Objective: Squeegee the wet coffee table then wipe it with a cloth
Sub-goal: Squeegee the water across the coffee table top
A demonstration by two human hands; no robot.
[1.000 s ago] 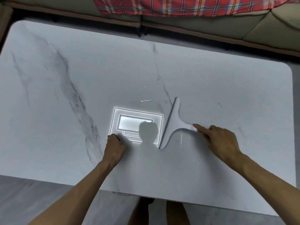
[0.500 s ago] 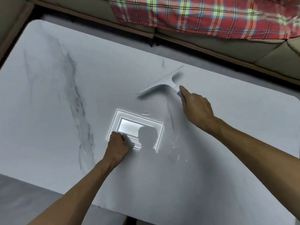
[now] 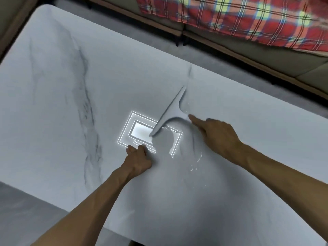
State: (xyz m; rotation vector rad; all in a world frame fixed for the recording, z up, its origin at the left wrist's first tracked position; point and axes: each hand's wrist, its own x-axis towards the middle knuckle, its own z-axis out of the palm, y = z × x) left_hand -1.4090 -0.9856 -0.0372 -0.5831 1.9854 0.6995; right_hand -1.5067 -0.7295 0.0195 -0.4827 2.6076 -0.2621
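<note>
A white marble-look coffee table (image 3: 53, 107) fills most of the view. A pale grey T-shaped squeegee (image 3: 170, 112) rests blade-down near its middle, the blade running diagonally from far right to near left. My right hand (image 3: 216, 135) grips its handle, index finger stretched along it. My left hand (image 3: 139, 158) is a loose fist pressed on the tabletop just left of the blade's near end. Thin water streaks and droplets (image 3: 195, 158) glisten on the surface near my right wrist. No cloth is in view.
A bright reflection of a ceiling light (image 3: 142, 132) shines on the tabletop under the blade's near end. A sofa (image 3: 266, 61) with a red plaid blanket (image 3: 248, 18) runs along the far side. Grey floor (image 3: 26, 210) shows at the near left.
My right hand pushed the squeegee from the near middle to the far side, then pulled it back toward me over the light reflection. My left fist stayed put.
</note>
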